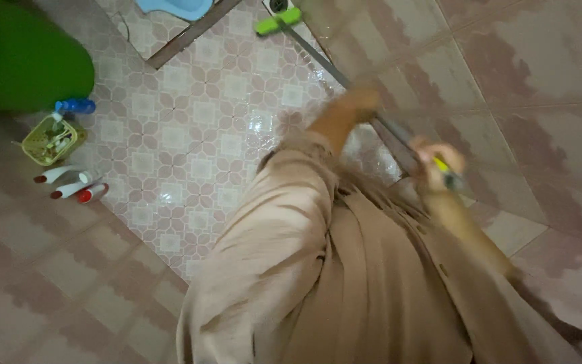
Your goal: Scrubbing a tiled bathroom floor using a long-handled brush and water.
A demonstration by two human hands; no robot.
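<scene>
The person looks down over a beige garment (pixel 345 269) that fills the lower middle of the view and hides the feet and much of the floor. Both hands hold a long grey handle (pixel 372 114) that runs diagonally from the right hand up to a green wiper head (pixel 277 21) near the top edge. The left hand (pixel 358 101) grips the handle further up; it is very blurred, so the fingers seem wrapped around the handle, but it cannot be told exactly how they lie. The right hand (pixel 439 162) is closed around the lower end of the handle, where a small yellow-green part shows between the fingers. The wiper head rests on the wet patterned floor tiles (pixel 190 121), just beside a small drain at the top edge that is partly cut off. A blue object (pixel 176 7) at the top is also cut off. At the left stands a big green bucket (pixel 28 61), only partly in view. Near it are a yellow basket (pixel 52 141) with a blue-capped bottle, and three tubes (pixel 72 185) lying on the floor, too small to make out well
</scene>
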